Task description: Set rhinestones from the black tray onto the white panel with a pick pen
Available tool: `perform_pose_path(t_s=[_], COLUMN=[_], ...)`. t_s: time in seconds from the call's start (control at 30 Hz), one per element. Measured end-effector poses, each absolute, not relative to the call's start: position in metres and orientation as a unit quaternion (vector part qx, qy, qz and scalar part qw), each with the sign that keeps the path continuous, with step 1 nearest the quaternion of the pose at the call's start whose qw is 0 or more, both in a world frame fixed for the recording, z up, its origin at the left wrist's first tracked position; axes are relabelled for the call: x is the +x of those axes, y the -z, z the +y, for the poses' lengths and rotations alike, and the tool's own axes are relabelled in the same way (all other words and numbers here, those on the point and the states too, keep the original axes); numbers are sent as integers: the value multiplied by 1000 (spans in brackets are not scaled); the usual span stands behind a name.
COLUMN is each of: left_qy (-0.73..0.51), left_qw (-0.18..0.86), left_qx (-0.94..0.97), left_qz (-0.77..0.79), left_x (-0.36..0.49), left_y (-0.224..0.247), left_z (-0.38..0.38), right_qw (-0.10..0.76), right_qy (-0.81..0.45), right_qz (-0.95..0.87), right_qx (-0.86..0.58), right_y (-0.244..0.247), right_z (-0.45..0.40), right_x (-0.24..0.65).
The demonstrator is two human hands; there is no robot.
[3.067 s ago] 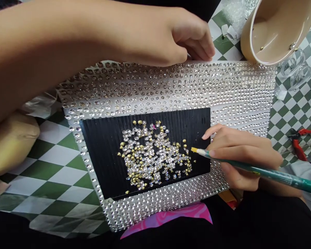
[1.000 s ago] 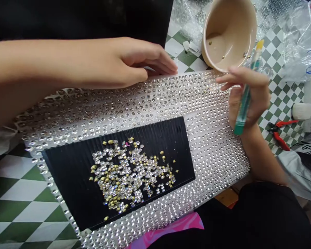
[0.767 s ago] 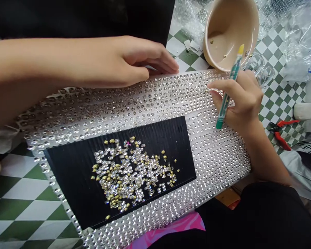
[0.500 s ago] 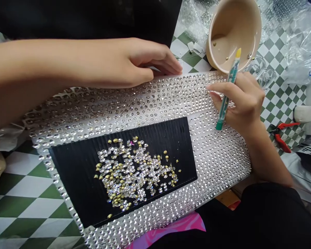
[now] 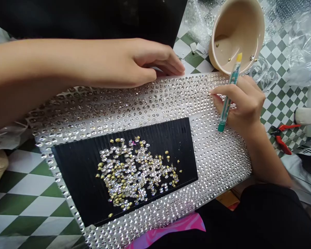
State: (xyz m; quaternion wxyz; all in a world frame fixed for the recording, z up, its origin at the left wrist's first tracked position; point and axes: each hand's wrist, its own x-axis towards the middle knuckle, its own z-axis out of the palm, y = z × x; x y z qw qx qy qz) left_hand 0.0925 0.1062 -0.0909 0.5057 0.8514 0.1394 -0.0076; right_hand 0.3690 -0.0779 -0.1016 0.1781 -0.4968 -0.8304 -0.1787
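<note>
A panel (image 5: 204,145) covered in rows of clear rhinestones lies tilted across the checked surface. Along its far edge rests my left hand (image 5: 155,62), fingers stretched together and thumb lying on the stones, gripping nothing that I can see. My right hand (image 5: 245,100) is closed, with a teal pen (image 5: 228,100) with a yellow tip held through the fingers, that tip pointing up and away. Its thumb and index fingertip nearly meet at the panel's stones; whether a stone is between them I cannot tell. A black ribbed tray (image 5: 77,176) on the panel carries loose gold-backed rhinestones (image 5: 134,173).
A beige cup (image 5: 217,38) with a few stones inside lies tipped beyond my right hand. Red-handled cutters (image 5: 283,138) and a white lump (image 5: 305,116) are at the right. Clear plastic bags (image 5: 300,58) lie farther back. A large black object (image 5: 93,17) stands behind my left arm.
The whole view has shifted slightly, so most things appear a little right. Both hands keep about the same place on the panel, and the pen stays in my right hand.
</note>
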Motion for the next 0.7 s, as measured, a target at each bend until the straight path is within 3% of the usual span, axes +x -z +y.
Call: perform_pose_path(t_s=[0.7], left_qy=[11], left_qw=[498], left_qx=[856], left_qz=[139], left_x=[93], left_y=[88], left_z=[104], right_qw=[209], right_qy=[160], right_qz=[-817], right_qx=[-513], right_y=[101], right_z=[-77], right_x=[364])
